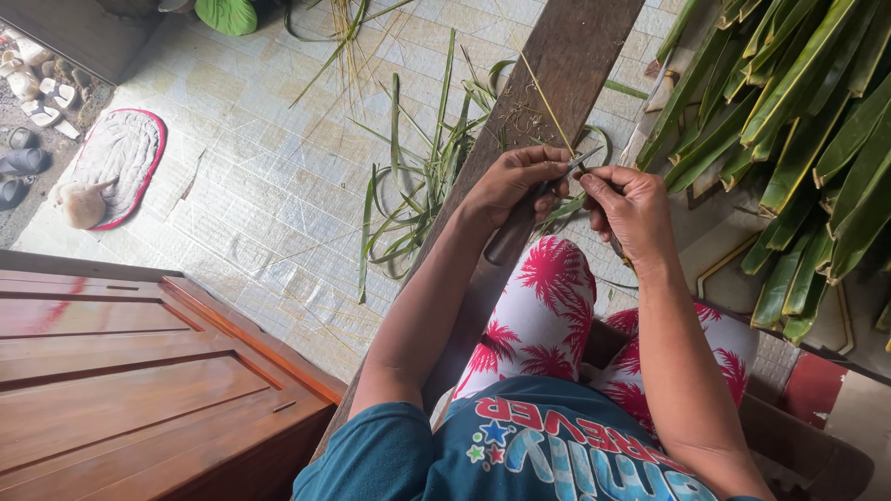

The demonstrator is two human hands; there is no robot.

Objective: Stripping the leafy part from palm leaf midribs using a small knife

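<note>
Step in hand looks like stripping a leaf rib w/ a knife: the left hand (pixel 513 181) is wrapped tight round a dark knife handle (pixel 512 237), blade tip (pixel 583 160) poking up twd the other hand, while the right hand (pixel 634 209) pinches a thin pale leaf rib (pixel 548 104) btwn thumb and fingers, closed on it right at the blade. The rib runs up and away from the knife, over the dark wooden plank (pixel 566 56) that slants past the knife on its far side. Both hands sit just above the knee in red-and-white print pants (pixel 548 306), nearly touching each other at the knife. Forearms angle in from both sides, wrists bent inward, elbows wide. Judging by this, the next bit needs a steady pinch on the rib and a shallow blade angle so it doesn't snap. Cut green strips (pixel 418 195) lie on the tiled floor (pixel 260 195) beyond the knife, left of the plank; a stack of green palm leaves (pixel 798 139) sits right of the knife; a wooden door (pixel 130 371) is well left of it.
</note>
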